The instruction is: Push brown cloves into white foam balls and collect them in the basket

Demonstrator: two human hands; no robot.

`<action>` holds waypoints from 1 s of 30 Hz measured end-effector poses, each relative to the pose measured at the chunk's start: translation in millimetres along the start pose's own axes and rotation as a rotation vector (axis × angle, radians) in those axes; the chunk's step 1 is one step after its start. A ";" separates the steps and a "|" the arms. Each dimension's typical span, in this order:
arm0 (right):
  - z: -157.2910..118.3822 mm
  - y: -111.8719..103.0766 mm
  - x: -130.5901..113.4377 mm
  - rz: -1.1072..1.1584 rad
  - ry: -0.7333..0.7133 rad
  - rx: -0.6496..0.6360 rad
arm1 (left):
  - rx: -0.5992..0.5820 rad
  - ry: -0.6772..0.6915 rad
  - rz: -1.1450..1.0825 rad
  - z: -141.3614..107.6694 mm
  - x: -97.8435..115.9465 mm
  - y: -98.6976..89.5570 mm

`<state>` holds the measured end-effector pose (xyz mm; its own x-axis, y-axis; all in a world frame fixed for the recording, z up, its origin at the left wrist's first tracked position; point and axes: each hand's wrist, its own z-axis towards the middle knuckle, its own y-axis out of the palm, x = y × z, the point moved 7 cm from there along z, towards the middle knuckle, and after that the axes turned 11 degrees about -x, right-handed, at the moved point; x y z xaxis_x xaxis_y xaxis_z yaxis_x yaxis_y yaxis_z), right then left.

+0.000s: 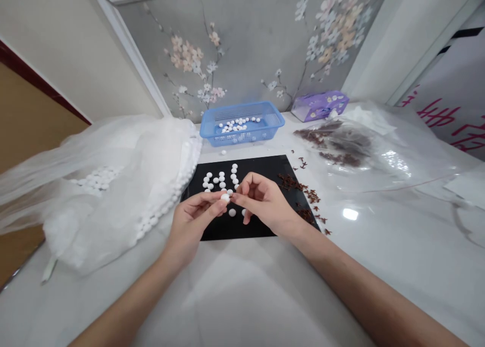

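Over a black mat, my left hand pinches a small white ball between thumb and fingertips. My right hand meets it from the right. Its thumb and forefinger close on a tiny brown piece against the ball's side; most of that piece is hidden by the fingers. Several more white balls lie loose on the mat behind and beneath my hands. Small brown star-shaped pieces are scattered along the mat's right side and spill onto the white table.
At the back stands a blue plastic basket with white balls inside. A large translucent bag of white balls fills the left side. To the right lie a clear bag with brown pieces and a purple tissue pack. A floral wall panel rises behind.
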<state>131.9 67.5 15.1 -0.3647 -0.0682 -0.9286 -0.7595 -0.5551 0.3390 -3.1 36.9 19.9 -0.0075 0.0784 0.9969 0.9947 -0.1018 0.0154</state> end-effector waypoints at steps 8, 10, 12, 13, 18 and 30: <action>-2.2 -1.3 -4.0 -0.067 0.009 -0.012 | -0.018 -0.020 -0.034 0.0 -4.3 1.1; -2.7 -1.1 -5.3 -0.061 0.012 -0.019 | -0.007 -0.028 -0.029 0.5 -5.0 0.2; -3.0 -1.3 -6.4 -0.049 0.005 -0.016 | -0.002 -0.032 -0.023 0.6 -4.9 -0.3; -3.0 -1.3 -6.7 -0.042 0.000 -0.016 | -0.001 -0.032 -0.021 0.6 -4.9 -0.4; -2.3 0.7 -5.3 -0.034 0.021 -0.045 | 0.011 -0.035 -0.018 0.4 -5.6 -1.9; -2.1 2.3 0.0 0.055 0.061 -0.063 | -0.020 0.059 0.074 2.7 0.5 -4.8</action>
<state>131.3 64.5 15.6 -0.3701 -0.1490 -0.9170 -0.7035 -0.5997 0.3814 -7.6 40.1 20.1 0.0592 0.0111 0.9982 0.9904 -0.1254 -0.0573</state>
